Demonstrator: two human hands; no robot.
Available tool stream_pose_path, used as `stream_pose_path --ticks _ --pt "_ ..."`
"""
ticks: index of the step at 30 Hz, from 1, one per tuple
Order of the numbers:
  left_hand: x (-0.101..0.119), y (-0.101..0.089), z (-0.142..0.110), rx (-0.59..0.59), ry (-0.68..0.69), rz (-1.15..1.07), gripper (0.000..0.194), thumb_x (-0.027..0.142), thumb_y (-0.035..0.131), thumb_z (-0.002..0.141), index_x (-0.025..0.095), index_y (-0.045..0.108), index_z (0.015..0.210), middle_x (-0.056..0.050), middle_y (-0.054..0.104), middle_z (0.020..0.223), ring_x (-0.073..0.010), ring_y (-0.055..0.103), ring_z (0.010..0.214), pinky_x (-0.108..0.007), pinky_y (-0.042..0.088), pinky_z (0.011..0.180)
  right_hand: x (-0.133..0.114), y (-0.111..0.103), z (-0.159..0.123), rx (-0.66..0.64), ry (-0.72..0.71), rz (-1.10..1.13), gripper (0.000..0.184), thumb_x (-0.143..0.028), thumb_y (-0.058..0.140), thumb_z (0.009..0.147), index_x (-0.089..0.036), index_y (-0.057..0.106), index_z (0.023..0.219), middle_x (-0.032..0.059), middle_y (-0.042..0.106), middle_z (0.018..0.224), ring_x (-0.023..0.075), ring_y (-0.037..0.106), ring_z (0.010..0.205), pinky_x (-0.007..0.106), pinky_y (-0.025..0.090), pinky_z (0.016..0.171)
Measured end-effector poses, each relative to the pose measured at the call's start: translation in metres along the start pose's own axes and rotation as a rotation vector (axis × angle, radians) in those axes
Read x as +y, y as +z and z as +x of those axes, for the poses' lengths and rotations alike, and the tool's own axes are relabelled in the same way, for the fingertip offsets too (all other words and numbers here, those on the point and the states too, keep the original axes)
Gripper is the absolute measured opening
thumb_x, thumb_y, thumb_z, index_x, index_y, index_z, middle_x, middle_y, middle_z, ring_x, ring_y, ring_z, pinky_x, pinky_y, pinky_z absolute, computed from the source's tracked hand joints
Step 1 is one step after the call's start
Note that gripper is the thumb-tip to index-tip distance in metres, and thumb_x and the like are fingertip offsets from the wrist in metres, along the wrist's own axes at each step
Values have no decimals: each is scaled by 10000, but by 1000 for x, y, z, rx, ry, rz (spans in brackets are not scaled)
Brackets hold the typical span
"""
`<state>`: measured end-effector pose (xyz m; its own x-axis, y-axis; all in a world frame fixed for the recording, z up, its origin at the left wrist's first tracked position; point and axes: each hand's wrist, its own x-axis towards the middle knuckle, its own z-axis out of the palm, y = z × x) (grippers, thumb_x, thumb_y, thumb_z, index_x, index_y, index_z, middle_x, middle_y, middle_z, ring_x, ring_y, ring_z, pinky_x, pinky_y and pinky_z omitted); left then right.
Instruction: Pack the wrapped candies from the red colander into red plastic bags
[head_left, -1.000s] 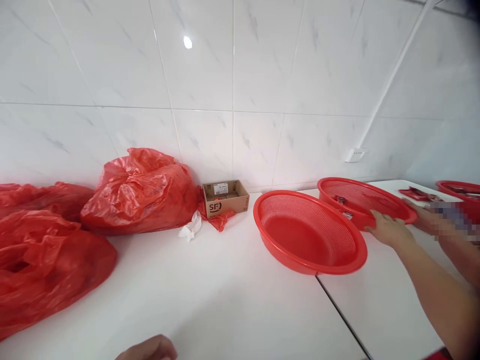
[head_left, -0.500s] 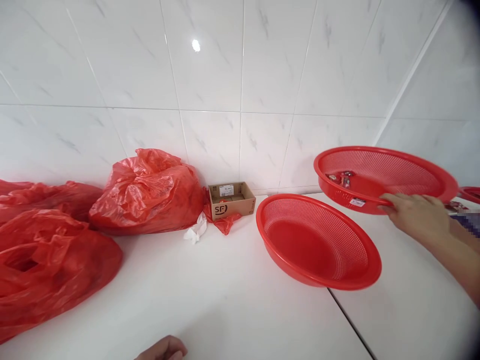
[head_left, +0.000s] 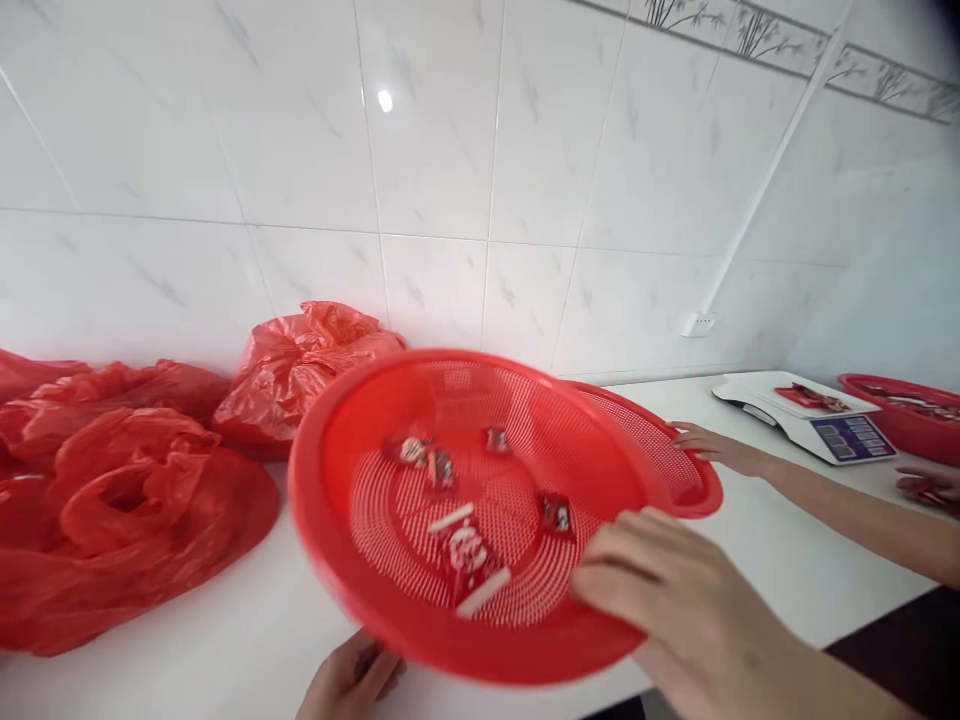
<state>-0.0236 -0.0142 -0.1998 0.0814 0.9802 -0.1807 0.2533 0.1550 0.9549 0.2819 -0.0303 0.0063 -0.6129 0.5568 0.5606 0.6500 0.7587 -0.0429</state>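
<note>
A red mesh basket (head_left: 360,560) is held up and tilted toward me over the white table (head_left: 225,650). Several small red-wrapped candies lie in it, among them a larger red-and-white wrapper (head_left: 466,556). My right hand (head_left: 660,595) grips the basket's lower right rim, with its fingers over the edge. My left hand (head_left: 351,682) sits under the lower rim at the bottom of the view, and its curled fingers meet the rim.
A second red basket (head_left: 694,480) stands behind, touched by another person's hand (head_left: 712,450); that person's other hand (head_left: 926,487) is at the far right. A white scale (head_left: 810,425) and a third red basket (head_left: 900,410) stand right. Red plastic bags (head_left: 127,510) fill the left.
The basket with the candies has come from the right, across the other basket, up close to me and tilted. My left hand has risen to its lower rim. The view has turned right.
</note>
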Motion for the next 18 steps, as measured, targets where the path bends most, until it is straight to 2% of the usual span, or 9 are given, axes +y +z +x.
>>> stream_pose_path --ticks 2,5,8,11,15,16,18 --pt "2 -2 -4 25 26 4 416 633 624 664 218 650 670 -55 648 729 -273 561 764 -342 468 694 -17 14 -4 -62 34 63 315 -17 428 740 -237 636 830 8 612 751 153 489 637 293 331 596" --pt "6 -4 -9 -7 46 -5 423 628 579 732 213 658 733 -46 633 734 -245 557 745 -329 467 700 -11 28 -11 -171 112 30 334 -4 460 702 -238 642 858 7 614 762 165 498 663 291 335 611" --pt "8 -5 -12 -54 65 0 440 625 535 791 205 657 837 -33 616 760 -203 554 746 -296 458 731 23 35 -20 -278 263 -92 297 -35 473 778 -226 645 927 27 642 833 189 552 747 302 380 671" --pt "7 -3 -14 -60 68 22 435 615 524 810 204 648 885 -32 625 804 -198 567 797 -287 452 771 61 42 -35 -361 436 -205 216 -139 479 885 -216 645 998 45 661 888 212 598 822 316 426 707" --pt "14 -9 -14 -80 97 57 406 571 503 839 194 648 880 -35 634 790 -195 587 792 -286 472 744 93 71 -60 -428 554 -342 226 -188 476 913 -211 646 1060 64 686 968 248 639 857 357 468 708" --pt "19 -16 -14 -47 122 94 393 559 513 836 195 658 876 -35 646 790 -193 595 776 -285 480 728 97 80 -64 -416 561 -349 233 -201 467 922 -206 644 1073 72 689 999 252 645 859 366 478 710" --pt "36 -40 -15 158 210 201 364 536 556 810 200 683 868 -35 679 809 -190 616 747 -285 496 711 101 95 -66 -324 543 -313 266 -240 454 941 -195 613 1148 86 682 1073 254 652 892 378 496 735"
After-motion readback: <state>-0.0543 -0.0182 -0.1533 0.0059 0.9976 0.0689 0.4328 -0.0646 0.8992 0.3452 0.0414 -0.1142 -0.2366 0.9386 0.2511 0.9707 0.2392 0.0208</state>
